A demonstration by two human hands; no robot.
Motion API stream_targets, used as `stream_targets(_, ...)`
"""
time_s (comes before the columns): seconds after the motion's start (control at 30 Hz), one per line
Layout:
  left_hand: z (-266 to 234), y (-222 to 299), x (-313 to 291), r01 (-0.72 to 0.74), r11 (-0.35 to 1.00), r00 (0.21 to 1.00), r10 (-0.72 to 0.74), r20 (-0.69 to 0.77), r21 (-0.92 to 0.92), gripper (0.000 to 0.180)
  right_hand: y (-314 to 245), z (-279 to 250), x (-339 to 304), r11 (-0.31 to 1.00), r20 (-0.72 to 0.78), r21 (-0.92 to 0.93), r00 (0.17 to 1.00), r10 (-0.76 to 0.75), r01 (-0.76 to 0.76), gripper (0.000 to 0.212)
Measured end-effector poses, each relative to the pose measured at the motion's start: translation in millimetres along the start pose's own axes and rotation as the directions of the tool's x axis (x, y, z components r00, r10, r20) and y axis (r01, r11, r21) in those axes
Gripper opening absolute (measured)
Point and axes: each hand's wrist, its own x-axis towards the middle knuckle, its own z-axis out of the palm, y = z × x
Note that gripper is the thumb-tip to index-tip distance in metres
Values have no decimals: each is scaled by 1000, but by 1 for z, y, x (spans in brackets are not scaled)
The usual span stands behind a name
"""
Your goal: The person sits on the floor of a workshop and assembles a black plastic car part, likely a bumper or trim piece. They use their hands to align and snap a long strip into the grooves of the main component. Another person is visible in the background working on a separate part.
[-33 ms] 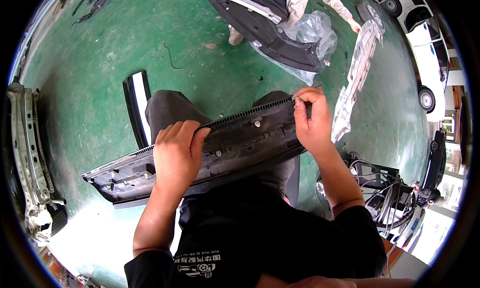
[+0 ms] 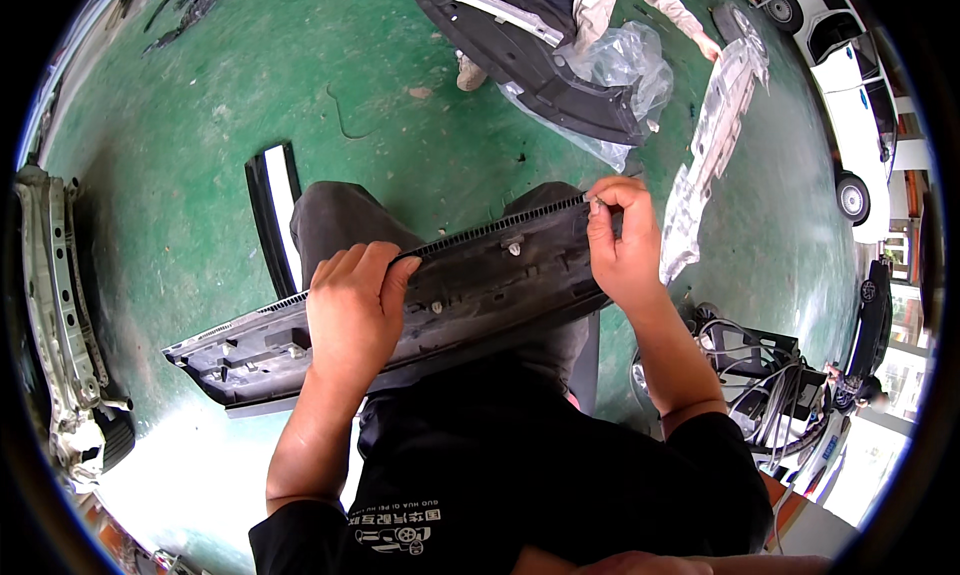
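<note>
A long black plastic car trim panel (image 2: 480, 285) lies slanted across my lap, its inner side up. Ribs, brackets and several pale clips show on it, and a finely toothed strip (image 2: 470, 232) runs along its far edge. My left hand (image 2: 358, 300) is closed over that edge near the middle, thumb on the inner side. At the right end my right hand (image 2: 625, 237) pinches the corner between thumb and curled fingers. Whether a loose piece sits in that pinch is hidden.
A black-and-white trim strip (image 2: 275, 215) lies on the green floor by my left knee. Ahead, a co-worker handles a large black liner (image 2: 540, 70) and a silvery wrapped part (image 2: 715, 155). A metal car beam (image 2: 65, 295) stands left; cables and equipment (image 2: 765, 375) sit right.
</note>
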Motion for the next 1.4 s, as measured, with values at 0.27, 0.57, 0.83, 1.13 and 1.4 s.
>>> stream_targets(0.27,2,4,-1,1,1000,1000,-1,-5,-21,14,12,-31,7,907,194,283,945,264,-311,10)
stream_targets(0.57,5,-11,5,11,1000,999,-11,-40,1,18,17,-46,34,838,152,468,960,236,-280,18)
stream_targets(0.83,3,-14,4,24,1000,999,-24,-33,5,18,-6,-37,54,997,286,-36,955,83,-75,37)
stream_targets(1.13,-2,-12,6,57,998,998,-57,6,-13,14,2,-30,66,998,350,-16,935,-52,62,27)
stream_targets(1.4,2,-20,5,30,1000,998,-30,-50,-7,18,2,-37,64,998,292,47,956,23,-38,30)
